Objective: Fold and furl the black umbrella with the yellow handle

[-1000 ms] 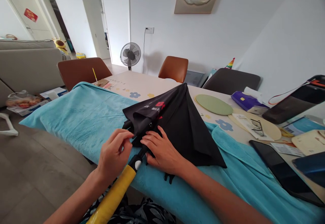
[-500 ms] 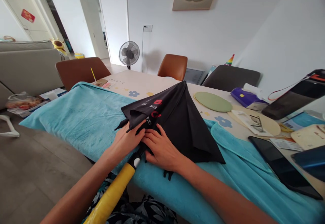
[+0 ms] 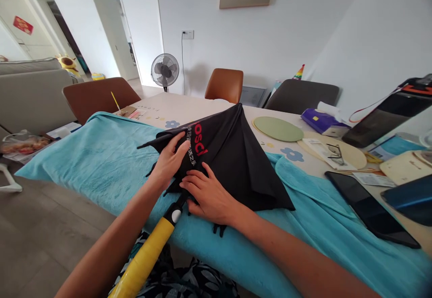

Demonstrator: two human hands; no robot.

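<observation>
A black umbrella lies on a light-blue blanket, its canopy loosely folded, with red letters and white characters. Its tip points away from me, while the yellow-wrapped handle slants down towards my lap. My left hand rests on the left part of the canopy, thumb and index finger apart on the cloth; its other fingers are partly hidden. Across the canopy near the shaft lies my right hand, its fingers stretched out over the folds. Black rib ends stick out below it.
The light-blue blanket hangs over the table's near edge. On the right are a black tablet, eyeglasses, green placemat, purple tissue pack and dark bottle. Chairs and a fan stand beyond.
My left hand has moved up and left, and the canopy panel under it is spread flatter, showing more lettering. My right hand stays on the folds. The view has shifted slightly.
</observation>
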